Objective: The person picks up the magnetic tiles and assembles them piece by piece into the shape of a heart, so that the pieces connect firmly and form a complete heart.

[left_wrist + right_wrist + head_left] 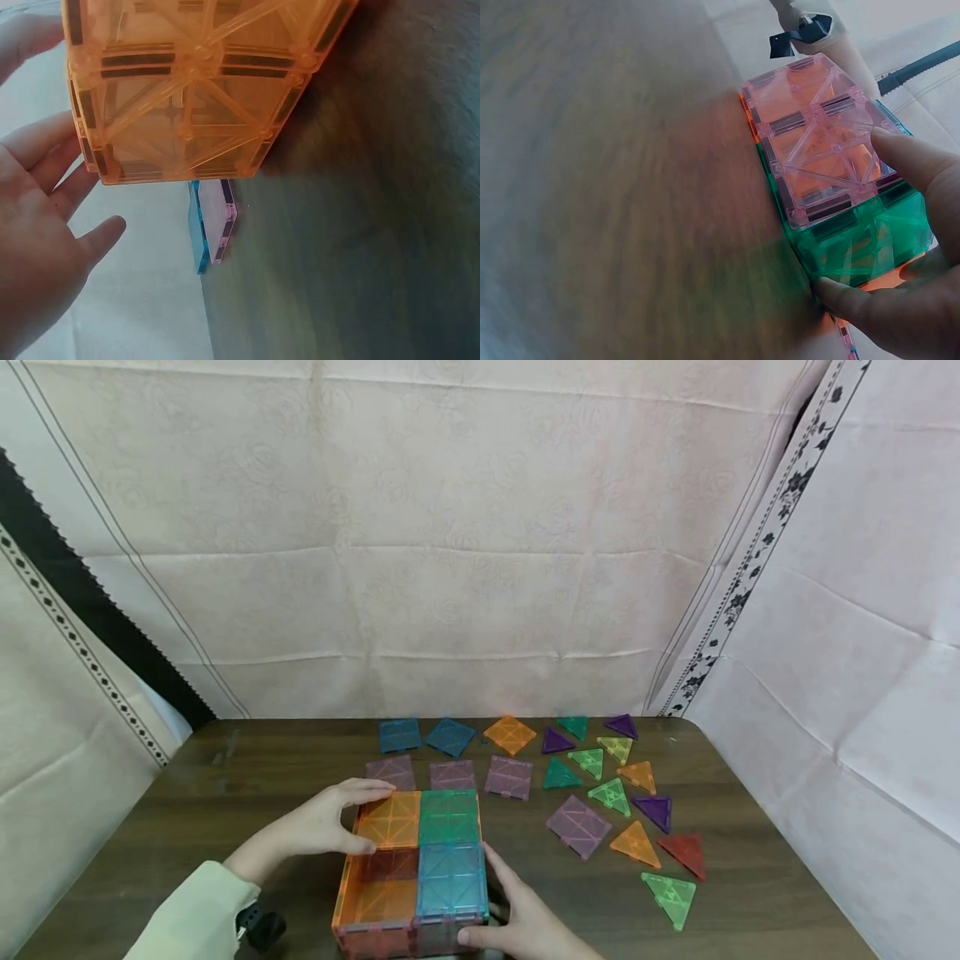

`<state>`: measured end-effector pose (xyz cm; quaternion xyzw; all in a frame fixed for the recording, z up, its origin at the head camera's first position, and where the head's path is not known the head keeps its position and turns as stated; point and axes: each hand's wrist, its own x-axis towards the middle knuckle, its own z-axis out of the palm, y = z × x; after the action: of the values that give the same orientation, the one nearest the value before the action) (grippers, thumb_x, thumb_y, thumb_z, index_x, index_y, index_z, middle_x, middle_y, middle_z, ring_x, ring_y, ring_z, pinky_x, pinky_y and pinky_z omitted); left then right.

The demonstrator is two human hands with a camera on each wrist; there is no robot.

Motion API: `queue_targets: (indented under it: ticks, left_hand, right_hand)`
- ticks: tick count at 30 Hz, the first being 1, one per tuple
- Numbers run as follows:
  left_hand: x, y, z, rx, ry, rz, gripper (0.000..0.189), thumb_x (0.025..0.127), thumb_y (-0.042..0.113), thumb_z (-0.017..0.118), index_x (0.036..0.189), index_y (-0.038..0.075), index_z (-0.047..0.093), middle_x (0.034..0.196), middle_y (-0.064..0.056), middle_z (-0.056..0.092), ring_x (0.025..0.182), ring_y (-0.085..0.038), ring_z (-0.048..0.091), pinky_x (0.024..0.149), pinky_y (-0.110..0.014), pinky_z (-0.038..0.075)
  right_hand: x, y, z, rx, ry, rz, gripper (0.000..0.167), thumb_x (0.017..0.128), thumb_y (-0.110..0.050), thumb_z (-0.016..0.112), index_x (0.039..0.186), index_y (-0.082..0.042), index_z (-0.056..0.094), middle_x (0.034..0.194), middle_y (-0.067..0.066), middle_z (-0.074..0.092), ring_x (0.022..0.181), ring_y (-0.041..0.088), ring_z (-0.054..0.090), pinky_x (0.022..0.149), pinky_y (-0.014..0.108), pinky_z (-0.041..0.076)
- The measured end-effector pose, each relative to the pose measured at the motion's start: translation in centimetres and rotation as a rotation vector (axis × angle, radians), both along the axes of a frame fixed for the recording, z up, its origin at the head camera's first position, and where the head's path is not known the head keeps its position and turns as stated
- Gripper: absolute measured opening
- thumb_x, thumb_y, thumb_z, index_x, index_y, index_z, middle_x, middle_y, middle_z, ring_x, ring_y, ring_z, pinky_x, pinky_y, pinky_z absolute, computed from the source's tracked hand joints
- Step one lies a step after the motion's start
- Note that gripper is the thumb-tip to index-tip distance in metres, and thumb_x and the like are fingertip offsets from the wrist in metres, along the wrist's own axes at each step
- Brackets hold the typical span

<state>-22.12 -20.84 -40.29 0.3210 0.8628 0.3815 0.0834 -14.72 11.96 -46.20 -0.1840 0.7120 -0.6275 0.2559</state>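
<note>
A box of translucent magnetic tiles (375,941) stands on the table at front centre. Orange panels form its left side (180,135), pink ones its front (817,142), green its right (862,240). On top lie an orange square tile (390,817), a green one (448,814) and a blue one (450,872); the front left quarter is uncovered. My left hand (330,821) spans the orange top tile, thumb at its near edge and fingers at its far left corner. With the thumb on the front, my right hand (525,910) grips the box's right side.
Behind the box lie blue square tiles (400,735), purple square tiles (508,777) and an orange square tile (510,734). Several triangle tiles (609,796) in green, orange, purple and red spread over the right of the table (750,893). A pale cloth (465,568) hangs behind.
</note>
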Motion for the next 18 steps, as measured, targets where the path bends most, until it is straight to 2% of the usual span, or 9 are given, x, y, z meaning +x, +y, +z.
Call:
queue_targets:
  ticks: [2,4,8,13,18]
  left_hand:
    - [-0.3,0.0,0.0,0.044,-0.022,0.015,0.066,0.084,0.028,0.075,0.140,0.005,0.049,0.145,-0.020,0.043,0.134,-0.048,0.031,0.097,-0.071,0.031]
    - [-0.8,-0.1,-0.2,0.076,-0.028,0.057,0.061,0.087,0.028,0.072,0.140,0.007,0.049,0.145,-0.020,0.043,0.134,-0.048,0.032,0.098,-0.071,0.030]
    - [-2.3,-0.2,-0.9,0.112,-0.022,0.195,0.055,0.091,0.034,0.066,0.139,0.011,0.051,0.144,-0.018,0.046,0.135,-0.045,0.034,0.101,-0.069,0.029]
    - [-4.7,-0.5,-2.4,0.113,-0.044,0.347,0.060,0.092,0.039,0.064,0.141,0.008,0.048,0.146,-0.018,0.044,0.136,-0.044,0.031,0.104,-0.068,0.026]
    - [-6.5,-0.8,-4.0,0.079,-0.083,0.395,0.068,0.091,0.035,0.066,0.144,0.002,0.041,0.147,-0.021,0.040,0.136,-0.046,0.030,0.103,-0.066,0.029]
  right_hand:
    - [0.0,0.0,0.0,-0.001,-0.002,0.002,0.097,0.089,-0.025,0.070,0.156,-0.012,0.001,0.157,0.027,0.008,0.140,0.048,0.019,0.103,0.055,0.038]
    - [0.1,0.0,0.1,-0.002,0.002,0.006,0.097,0.090,-0.025,0.070,0.156,-0.012,0.000,0.157,0.027,0.008,0.140,0.047,0.020,0.103,0.055,0.038]
    - [0.1,0.0,0.2,0.000,0.012,0.009,0.097,0.090,-0.024,0.070,0.156,-0.012,0.000,0.157,0.027,0.008,0.140,0.047,0.020,0.104,0.054,0.038]
    - [0.2,0.0,0.2,0.006,0.017,0.005,0.097,0.089,-0.024,0.070,0.156,-0.012,0.001,0.157,0.027,0.008,0.140,0.047,0.020,0.104,0.054,0.038]
    - [0.1,0.0,0.1,0.003,0.006,0.004,0.097,0.089,-0.025,0.070,0.156,-0.012,0.001,0.157,0.027,0.009,0.140,0.047,0.021,0.103,0.055,0.038]
